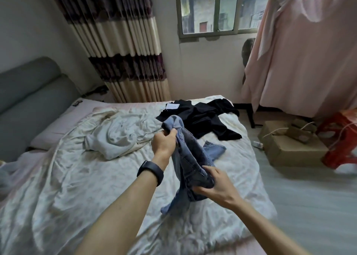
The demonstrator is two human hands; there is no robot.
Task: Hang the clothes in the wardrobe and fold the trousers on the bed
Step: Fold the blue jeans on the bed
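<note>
Blue jeans (190,158) hang bunched above the bed (77,187), held in both hands. My left hand (164,142), with a black band on its wrist, grips the upper end of the denim. Lower and nearer to me, my right hand (216,187) clutches a fold of the same jeans. One leg end trails onto the quilt. A black garment (202,117) with a white label lies spread at the far side of the bed. A pale grey garment (114,136) lies crumpled to the left of my hands.
A pink cloth-covered wardrobe (305,57) stands at the right by the window (216,9). Cardboard boxes (289,144) and a red plastic stool (342,138) sit on the floor beside the bed. A grey headboard (29,96) and striped curtain (123,45) are at the left.
</note>
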